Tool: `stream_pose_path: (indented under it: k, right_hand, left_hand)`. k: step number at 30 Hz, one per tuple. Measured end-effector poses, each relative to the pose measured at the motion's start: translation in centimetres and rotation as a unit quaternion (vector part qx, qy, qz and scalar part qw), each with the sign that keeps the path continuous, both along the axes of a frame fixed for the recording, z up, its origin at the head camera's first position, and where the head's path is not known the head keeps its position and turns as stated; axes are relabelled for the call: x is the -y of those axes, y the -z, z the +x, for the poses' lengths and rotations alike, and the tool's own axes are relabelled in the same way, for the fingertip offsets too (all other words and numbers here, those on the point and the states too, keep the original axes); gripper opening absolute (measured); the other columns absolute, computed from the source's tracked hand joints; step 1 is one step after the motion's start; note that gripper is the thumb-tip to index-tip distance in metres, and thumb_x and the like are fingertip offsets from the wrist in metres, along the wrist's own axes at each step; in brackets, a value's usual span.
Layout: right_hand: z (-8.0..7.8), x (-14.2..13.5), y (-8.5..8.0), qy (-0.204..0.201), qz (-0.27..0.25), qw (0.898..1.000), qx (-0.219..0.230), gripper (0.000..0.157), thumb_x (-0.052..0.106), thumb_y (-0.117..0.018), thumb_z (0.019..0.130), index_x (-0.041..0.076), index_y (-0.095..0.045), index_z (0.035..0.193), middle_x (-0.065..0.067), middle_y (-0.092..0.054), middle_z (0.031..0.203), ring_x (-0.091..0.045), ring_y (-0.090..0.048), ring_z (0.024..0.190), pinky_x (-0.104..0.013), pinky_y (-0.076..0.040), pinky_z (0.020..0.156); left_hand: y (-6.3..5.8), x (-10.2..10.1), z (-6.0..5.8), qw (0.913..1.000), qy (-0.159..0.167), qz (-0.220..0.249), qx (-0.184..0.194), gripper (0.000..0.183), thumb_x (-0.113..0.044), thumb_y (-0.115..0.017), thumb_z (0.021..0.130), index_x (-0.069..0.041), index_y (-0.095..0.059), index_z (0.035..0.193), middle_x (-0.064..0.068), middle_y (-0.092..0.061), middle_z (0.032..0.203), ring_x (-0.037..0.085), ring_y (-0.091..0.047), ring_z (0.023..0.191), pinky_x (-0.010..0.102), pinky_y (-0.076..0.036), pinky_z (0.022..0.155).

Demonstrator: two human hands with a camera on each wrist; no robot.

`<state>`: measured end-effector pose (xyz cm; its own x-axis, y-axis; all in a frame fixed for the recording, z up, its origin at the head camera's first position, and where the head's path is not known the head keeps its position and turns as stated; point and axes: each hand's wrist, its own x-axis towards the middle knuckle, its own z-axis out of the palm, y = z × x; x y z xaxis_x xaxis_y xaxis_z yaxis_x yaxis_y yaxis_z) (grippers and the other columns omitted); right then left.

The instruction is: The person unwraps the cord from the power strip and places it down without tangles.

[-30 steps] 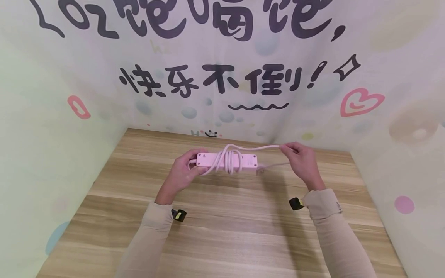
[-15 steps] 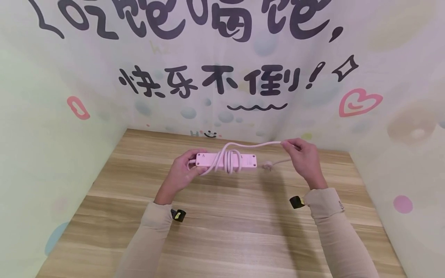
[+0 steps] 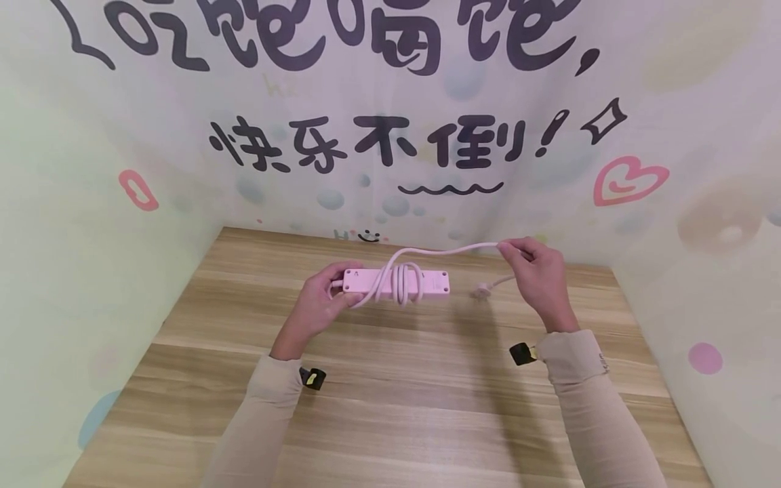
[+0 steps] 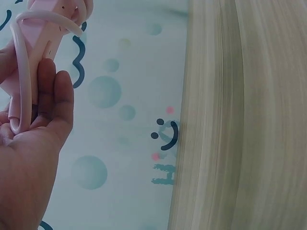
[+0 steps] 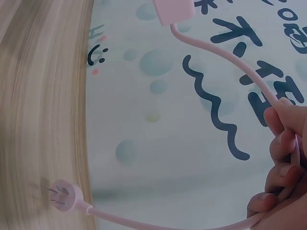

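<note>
A pink power strip is held above the table, its cord looped several times around the middle. My left hand grips the strip's left end, where the cord comes out; in the left wrist view the fingers lie along its side. With my right hand I pinch the cord to the right of the strip, so a stretch of it runs slightly slack between the two. From below that hand the free end hangs down to a round plug whose metal pins show in the right wrist view.
Beneath the hands lies a wood-grain table. A printed cloth wall with lettering stands behind it, and further pale walls rise at the left and right. Each wrist wears a small black camera.
My right hand has moved a little right and up, drawing the cord along. The hanging plug has swung right, away from the strip's end. My left hand and the strip stay nearly still.
</note>
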<state>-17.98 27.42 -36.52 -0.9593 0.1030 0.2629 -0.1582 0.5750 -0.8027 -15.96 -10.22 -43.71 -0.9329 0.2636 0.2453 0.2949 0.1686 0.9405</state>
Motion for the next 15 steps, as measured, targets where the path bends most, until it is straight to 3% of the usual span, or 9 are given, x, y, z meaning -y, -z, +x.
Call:
stream_pose_path:
  k: [10,15]
  right_hand:
    - [0.7,-0.1,-1.1,-0.006,-0.008,1.0,-0.018,0.034,0.036,-0.069,0.097,0.006,-0.076,0.112,0.02,-0.064,0.078,-0.005,-0.053,0.069,-0.016,-0.042,0.056]
    - [1.1,-0.2,-1.5,-0.007,-0.016,1.0,-0.023,0.032,0.033,-0.07,0.097,0.007,-0.076,0.113,0.018,-0.064,0.078,-0.007,-0.052,0.069,-0.017,-0.041,0.055]
  left_hand:
    - [0.1,0.1,-0.2,1.0,-0.003,-0.008,0.001,0.047,-0.001,-0.071,0.091,-0.003,-0.058,0.136,0.02,-0.063,0.13,0.03,-0.061,0.114,0.029,-0.059,0.093]
    - [0.2,0.2,-0.3,1.0,-0.002,-0.004,0.006,0.047,-0.001,-0.07,0.092,-0.002,-0.058,0.137,0.021,-0.063,0.13,0.031,-0.062,0.113,0.022,-0.06,0.088]
